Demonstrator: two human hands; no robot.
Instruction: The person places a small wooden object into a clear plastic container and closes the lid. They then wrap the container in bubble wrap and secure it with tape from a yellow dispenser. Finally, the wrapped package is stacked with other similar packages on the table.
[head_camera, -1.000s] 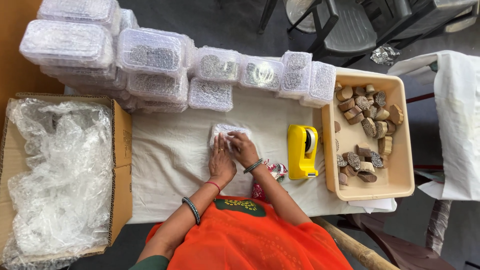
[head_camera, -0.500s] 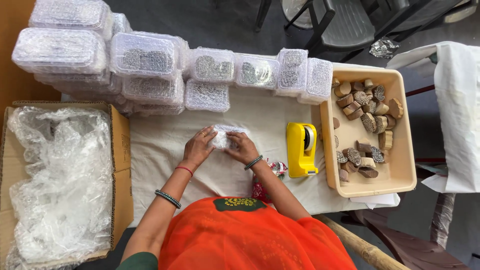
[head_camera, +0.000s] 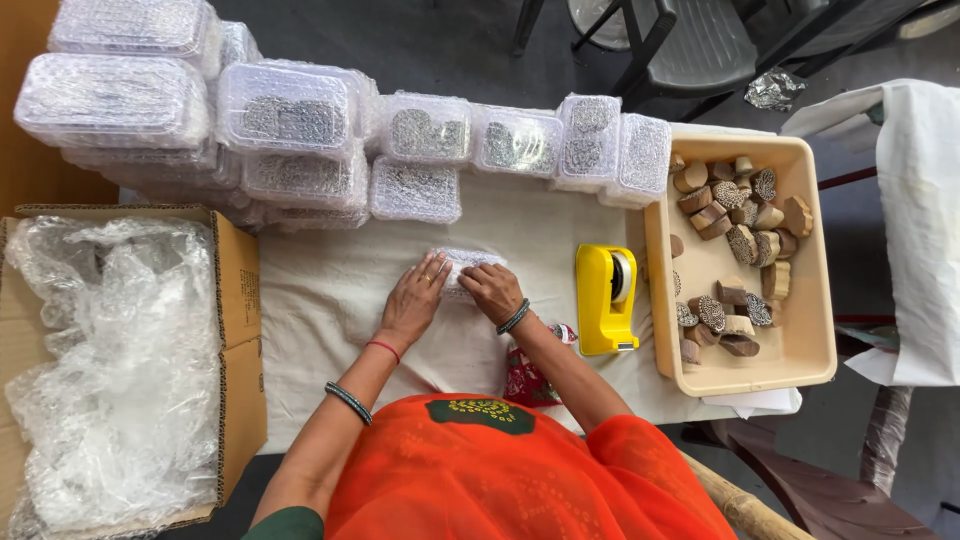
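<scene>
While a cardboard box of bubble wrap (head_camera: 110, 370) waits within reach, left hand (head_camera: 415, 300) and right hand (head_camera: 492, 290) press flat, fingers spread, pinning the small bubble-wrapped parcel (head_camera: 468, 262) mid-table; tape dispenser (head_camera: 604, 298) and tray of wooden blocks (head_camera: 790, 350) stand rightward.

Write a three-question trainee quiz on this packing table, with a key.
1. True or false: both hands rest on the bubble-wrapped bundle on the cloth.
2. What stands between the bundle and the tray? A) scissors B) yellow tape dispenser C) bottle
3. Fill in: the cardboard box on the person's left holds loose ____.

Key:
1. True: the left hand and right hand both press on it.
2. B, the tape dispenser.
3. Bubble wrap.
</scene>
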